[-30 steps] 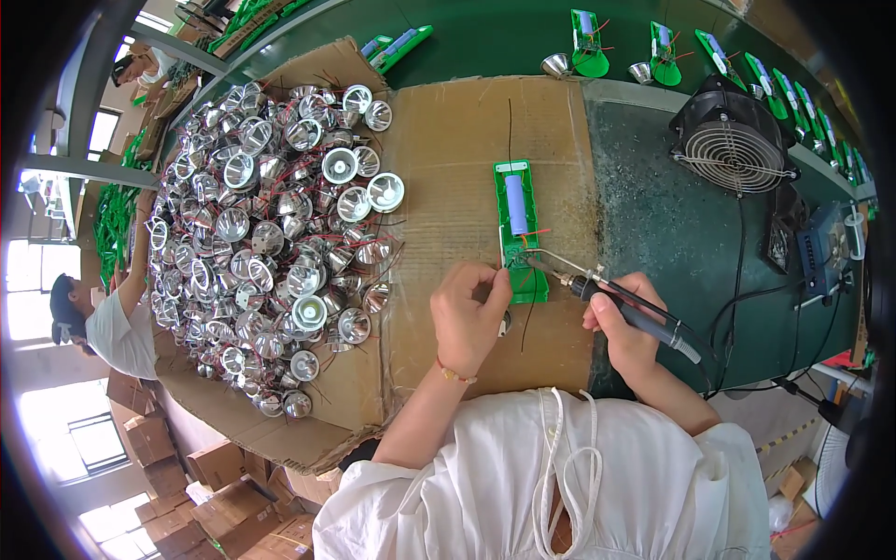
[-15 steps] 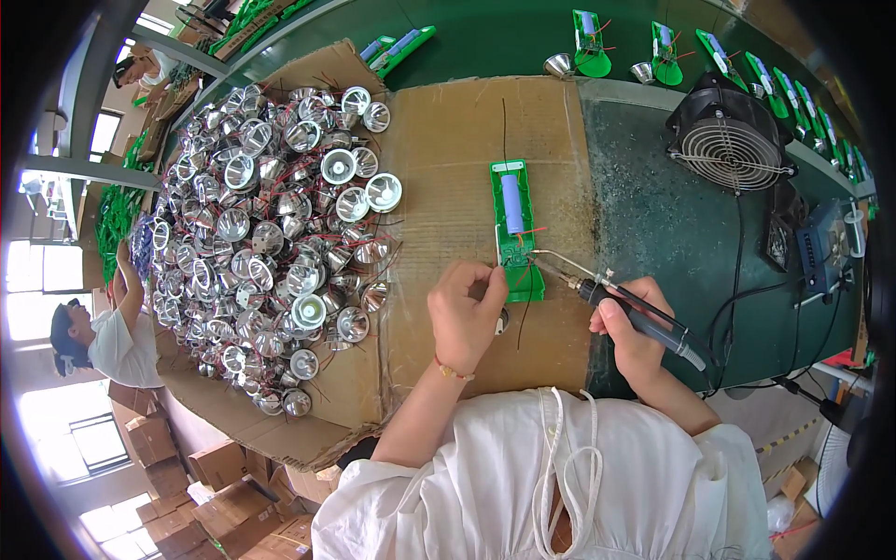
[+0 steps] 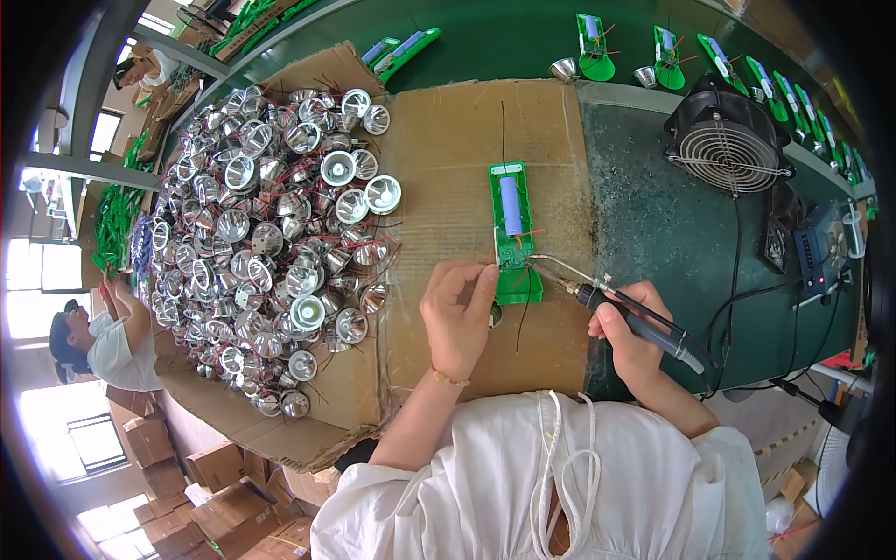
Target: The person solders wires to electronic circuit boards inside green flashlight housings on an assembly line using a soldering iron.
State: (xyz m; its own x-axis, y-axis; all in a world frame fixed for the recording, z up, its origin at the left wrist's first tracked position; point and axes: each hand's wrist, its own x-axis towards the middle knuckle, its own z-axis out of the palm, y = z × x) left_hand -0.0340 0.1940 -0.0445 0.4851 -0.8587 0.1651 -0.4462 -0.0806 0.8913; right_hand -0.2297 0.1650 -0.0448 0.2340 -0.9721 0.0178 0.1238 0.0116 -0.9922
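Observation:
A green plastic housing (image 3: 520, 287) lies lengthwise on the cardboard, with a purple-blue cylindrical battery (image 3: 511, 207) and a small green circuit board (image 3: 513, 256) inside it. Thin red and black wires stick out of it. My right hand (image 3: 637, 329) grips a soldering iron (image 3: 644, 329) with a thin metal solder-feed tube (image 3: 562, 264); both tips meet the board's right edge. At the board's left side, my left hand (image 3: 459, 313) is closed in a pinch on what looks like a thin red wire. A silvery reflector cup (image 3: 495, 315) is partly hidden beside that hand.
To the left, a cardboard box (image 3: 280, 443) brims with wired reflector cups (image 3: 266, 238). A black fan (image 3: 728, 154) and a blue soldering station (image 3: 821, 252) occupy the right. More green housings (image 3: 595, 51) line the far edge. A co-worker (image 3: 112, 336) is at far left.
My left hand has shifted slightly left, away from the board's edge. The iron stays at the board, its tip almost unmoved. The co-worker's arms have shifted, and a red light shows on the station.

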